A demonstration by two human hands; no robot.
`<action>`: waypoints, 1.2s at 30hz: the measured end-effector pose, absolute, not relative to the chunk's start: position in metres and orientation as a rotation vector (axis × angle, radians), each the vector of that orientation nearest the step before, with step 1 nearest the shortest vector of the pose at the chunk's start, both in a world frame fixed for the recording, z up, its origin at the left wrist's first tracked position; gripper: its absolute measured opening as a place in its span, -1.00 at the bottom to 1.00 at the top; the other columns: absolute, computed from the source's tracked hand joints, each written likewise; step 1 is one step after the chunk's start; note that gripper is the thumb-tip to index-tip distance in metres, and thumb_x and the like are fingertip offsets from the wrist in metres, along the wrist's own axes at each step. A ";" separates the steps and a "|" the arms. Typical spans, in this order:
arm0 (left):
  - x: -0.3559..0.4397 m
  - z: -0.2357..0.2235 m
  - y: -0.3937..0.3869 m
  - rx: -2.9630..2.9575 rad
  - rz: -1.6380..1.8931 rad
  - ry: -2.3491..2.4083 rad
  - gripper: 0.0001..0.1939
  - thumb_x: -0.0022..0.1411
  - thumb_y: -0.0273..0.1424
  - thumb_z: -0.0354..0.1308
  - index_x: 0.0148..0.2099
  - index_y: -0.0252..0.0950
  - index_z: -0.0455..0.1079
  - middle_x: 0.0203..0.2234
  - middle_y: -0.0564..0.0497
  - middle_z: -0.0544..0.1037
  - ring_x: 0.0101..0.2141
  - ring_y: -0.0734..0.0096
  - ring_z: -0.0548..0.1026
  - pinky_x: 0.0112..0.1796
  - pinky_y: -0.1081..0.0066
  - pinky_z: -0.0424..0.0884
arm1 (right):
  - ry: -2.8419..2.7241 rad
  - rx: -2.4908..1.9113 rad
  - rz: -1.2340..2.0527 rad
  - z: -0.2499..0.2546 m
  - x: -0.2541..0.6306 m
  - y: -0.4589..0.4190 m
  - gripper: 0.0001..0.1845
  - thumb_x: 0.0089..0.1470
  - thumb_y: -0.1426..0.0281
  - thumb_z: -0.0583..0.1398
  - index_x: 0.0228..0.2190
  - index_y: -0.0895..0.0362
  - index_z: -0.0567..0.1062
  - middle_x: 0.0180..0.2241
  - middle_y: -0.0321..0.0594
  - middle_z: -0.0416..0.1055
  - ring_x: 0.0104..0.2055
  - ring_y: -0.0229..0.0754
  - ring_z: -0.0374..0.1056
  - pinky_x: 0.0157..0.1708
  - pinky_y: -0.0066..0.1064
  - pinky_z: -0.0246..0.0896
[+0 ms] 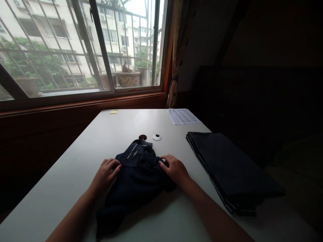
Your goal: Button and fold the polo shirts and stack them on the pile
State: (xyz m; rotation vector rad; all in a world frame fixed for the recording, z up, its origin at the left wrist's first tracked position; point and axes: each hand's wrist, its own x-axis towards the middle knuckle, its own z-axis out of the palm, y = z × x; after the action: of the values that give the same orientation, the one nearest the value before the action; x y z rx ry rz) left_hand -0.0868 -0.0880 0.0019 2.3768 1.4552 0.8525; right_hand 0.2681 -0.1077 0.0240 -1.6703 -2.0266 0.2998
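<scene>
A dark navy collared shirt (137, 174) lies crumpled on the white table (75, 168), collar pointing away from me. My left hand (107, 171) rests at the shirt's left shoulder with its fingers curled onto the fabric edge. My right hand (174, 168) sits at the right shoulder, fingers bent and pinching the cloth. Both forearms reach in from the bottom of the view.
A stack of folded dark garments (227, 168) lies at the right. Behind the shirt are a round cable hole (142, 136) and its white cap (156, 137). A printed sheet (183, 116) and a yellow note (113, 112) lie farther back near the window.
</scene>
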 end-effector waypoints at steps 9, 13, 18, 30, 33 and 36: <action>-0.088 -0.004 -0.088 2.422 0.665 1.261 -0.49 0.38 -0.11 0.06 0.30 -0.14 0.32 0.23 -0.06 0.41 0.27 0.05 0.27 0.26 -0.02 0.23 | -2.208 -1.614 0.268 0.016 0.262 -0.114 -0.55 0.33 0.11 0.03 0.10 -0.01 0.48 -0.09 -0.13 0.51 -0.17 -0.08 0.49 -0.21 -0.34 0.31; -0.087 -0.002 -0.091 2.406 0.616 1.316 -0.42 0.39 -0.09 0.05 0.36 -0.14 0.23 0.30 -0.09 0.30 0.31 0.00 0.21 0.28 -0.06 0.18 | -2.281 -1.538 0.323 0.016 0.248 -0.124 -0.47 0.33 0.09 0.02 0.22 -0.01 0.38 0.01 -0.10 0.50 -0.11 -0.03 0.49 -0.17 -0.31 0.33; -0.085 0.002 -0.093 2.348 0.609 1.354 -0.39 0.36 -0.06 0.08 0.38 -0.12 0.20 0.32 -0.11 0.26 0.31 -0.05 0.21 0.25 -0.08 0.23 | -2.286 -1.486 0.400 0.017 0.240 -0.130 -0.49 0.33 0.12 0.02 0.21 0.00 0.38 0.06 -0.11 0.49 -0.03 0.00 0.48 -0.10 -0.27 0.35; -0.086 0.000 -0.093 2.318 0.707 1.260 -0.37 0.36 -0.14 0.11 0.40 -0.12 0.14 0.31 -0.14 0.28 0.29 0.00 0.24 0.26 -0.02 0.24 | -2.191 -1.502 0.423 0.019 0.238 -0.130 -0.57 0.32 0.19 0.05 0.12 0.01 0.47 0.03 -0.14 0.53 -0.01 -0.01 0.48 -0.05 -0.25 0.36; -0.086 0.001 -0.094 2.309 0.734 1.219 -0.38 0.37 -0.16 0.11 0.40 -0.12 0.14 0.29 -0.14 0.30 0.28 -0.01 0.26 0.25 -0.05 0.24 | -2.173 -1.491 0.451 0.020 0.239 -0.130 -0.58 0.31 0.19 0.06 0.10 0.00 0.49 0.02 -0.14 0.53 0.00 -0.02 0.48 -0.03 -0.25 0.35; -0.085 0.003 -0.095 2.285 0.763 1.187 -0.41 0.37 -0.18 0.11 0.38 -0.12 0.15 0.23 -0.16 0.37 0.21 0.00 0.34 0.21 -0.06 0.30 | -2.163 -1.466 0.490 0.020 0.240 -0.128 -0.59 0.30 0.20 0.07 0.08 0.00 0.51 0.01 -0.14 0.54 0.00 -0.02 0.48 -0.01 -0.25 0.34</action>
State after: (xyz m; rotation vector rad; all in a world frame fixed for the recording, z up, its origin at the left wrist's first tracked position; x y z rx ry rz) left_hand -0.0847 -0.0946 0.0034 2.2855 1.1870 0.7630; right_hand 0.2403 -0.1277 0.0197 -1.4663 -2.1630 0.4904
